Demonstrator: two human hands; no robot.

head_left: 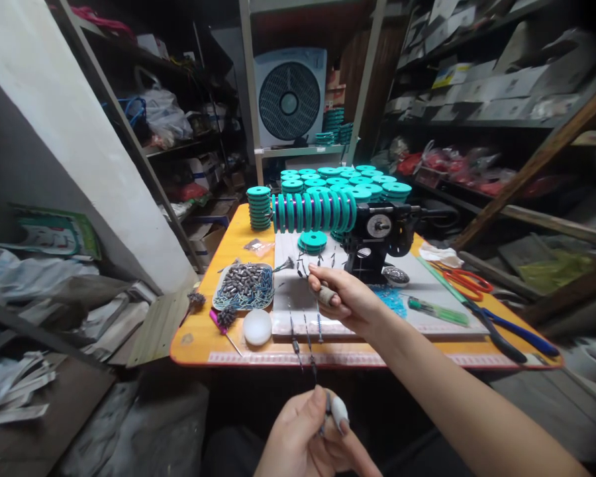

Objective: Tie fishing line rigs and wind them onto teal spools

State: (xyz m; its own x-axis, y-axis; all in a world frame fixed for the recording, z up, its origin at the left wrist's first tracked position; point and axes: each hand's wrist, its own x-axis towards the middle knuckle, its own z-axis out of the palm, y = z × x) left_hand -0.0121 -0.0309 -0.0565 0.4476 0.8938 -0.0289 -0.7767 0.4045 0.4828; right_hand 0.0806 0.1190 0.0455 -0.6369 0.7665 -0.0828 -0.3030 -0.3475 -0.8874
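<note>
My left hand [310, 430], low in front of the table edge, is closed in a pinch on the lower end of a thin line [308, 334] strung with small dark fittings. A white cover and beige wrapping show on its fingers. Above the table my right hand [338, 291] pinches the upper part of the line, where several small dark pieces [300, 271] stick out; one finger has a beige wrap. The exact kind of fitting is too small to tell. Just behind stands a black winding machine [377, 225] with a row of teal spools [315, 211] on its shaft.
A tray [217, 303] of metal weights and blue pieces stands left, near a white round lid [257, 327] and a purple-handled screwdriver [219, 320]. Blue-handled pliers [519, 331] and orange scissors [461, 283] lie right. Stacked teal spools [259, 207] and a fan [290, 99] are behind.
</note>
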